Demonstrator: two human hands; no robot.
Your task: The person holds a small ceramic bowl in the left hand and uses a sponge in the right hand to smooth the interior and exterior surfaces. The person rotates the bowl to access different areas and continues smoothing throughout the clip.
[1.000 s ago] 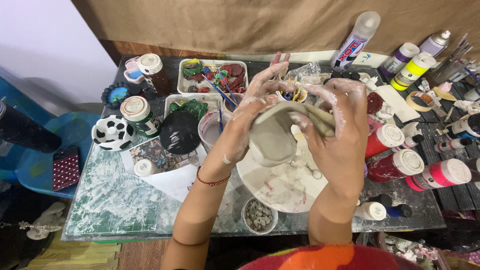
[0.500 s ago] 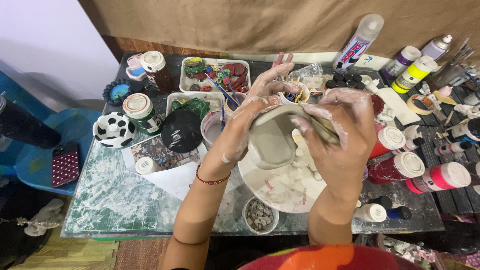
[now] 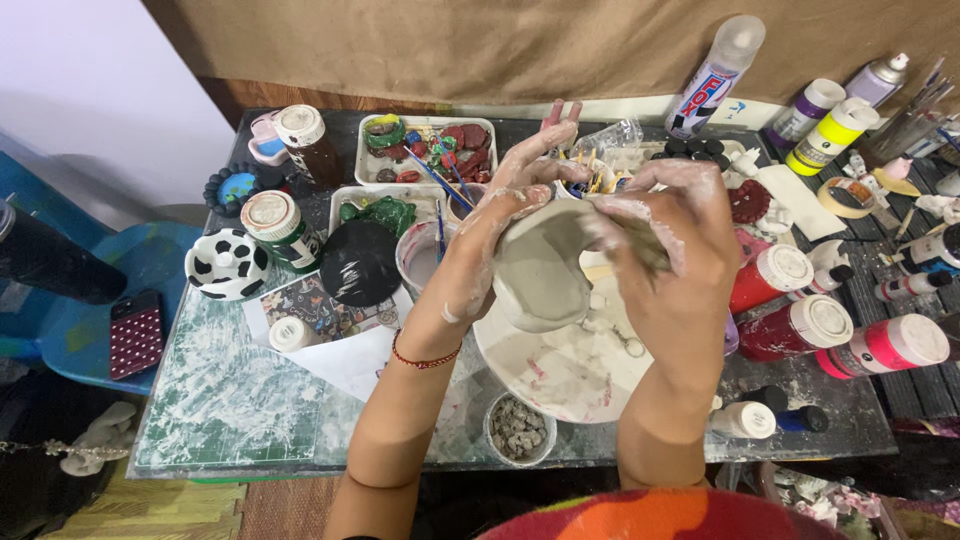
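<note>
Clay bowl (image 3: 541,275): grey, wet, smooth; hollow tilted toward the camera, rim uneven.
Place: held in the air above the white plate (image 3: 560,375), over the table's (image 3: 215,400) middle, nearer the front edge.
Left hand (image 3: 500,215): clay-smeared, fingers spread half open, cupping the bowl's left wall from outside.
Right hand (image 3: 670,245): clay-smeared, fingers curled over the right rim, thumb side pressing the top edge; closed on the bowl.
Near: water cup (image 3: 420,255) left of the bowl, red paint bottles (image 3: 790,305) right.
</note>
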